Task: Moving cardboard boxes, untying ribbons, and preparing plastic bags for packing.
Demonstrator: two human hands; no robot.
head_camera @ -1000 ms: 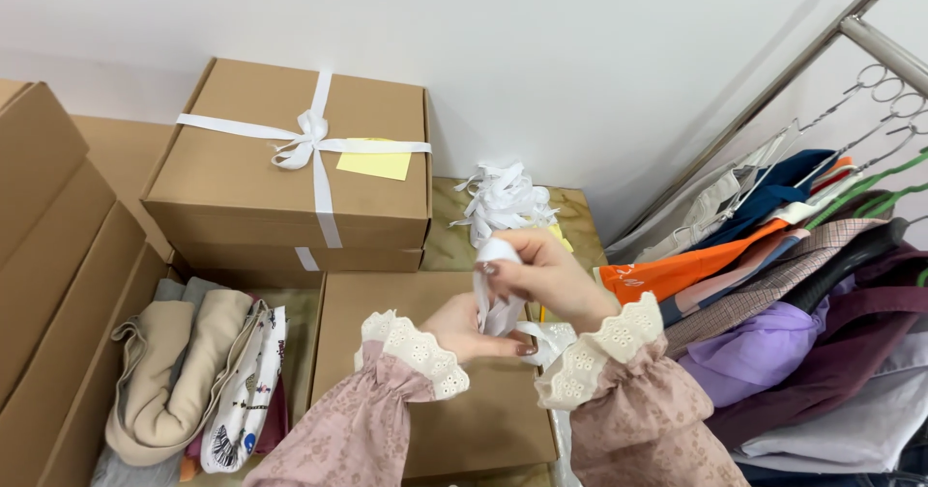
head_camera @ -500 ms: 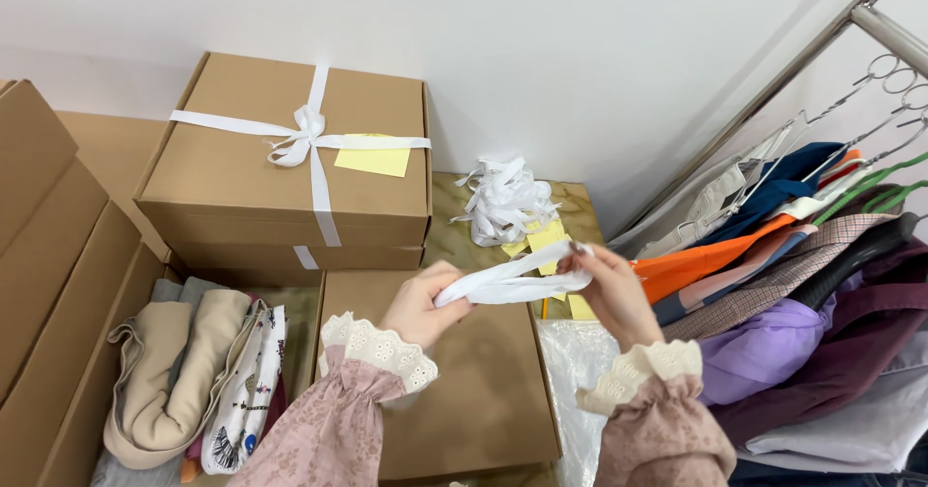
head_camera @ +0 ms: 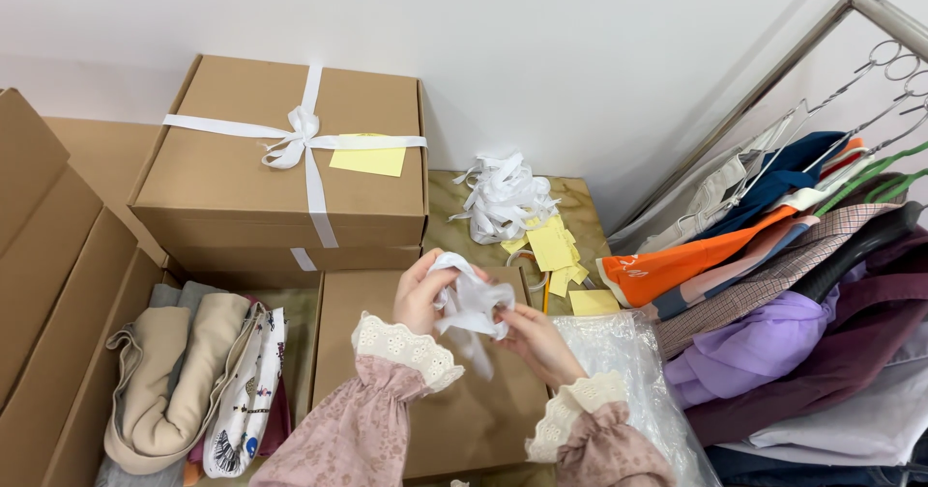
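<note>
Both hands hold a bunched length of white ribbon (head_camera: 471, 308) above a plain brown cardboard box (head_camera: 367, 371). My left hand (head_camera: 422, 289) grips the upper left part of the bunch. My right hand (head_camera: 537, 340) holds it from below on the right, and a loose end hangs down between them. Behind stands a larger brown box (head_camera: 242, 173) tied with a white ribbon bow (head_camera: 295, 145), with a yellow note (head_camera: 367, 161) tucked under it.
A heap of white ribbon pieces (head_camera: 503, 197) and several yellow notes (head_camera: 556, 250) lie on the gold surface behind. Clear plastic wrap (head_camera: 619, 371) lies at right beside a rack of hanging clothes (head_camera: 802, 274). Folded clothes (head_camera: 193, 371) and stacked cartons (head_camera: 48, 255) sit at left.
The ribbon, stretched between my hands half a second ago, is now gathered into a bunch. My hands have come close together and my right hand has dropped lower.
</note>
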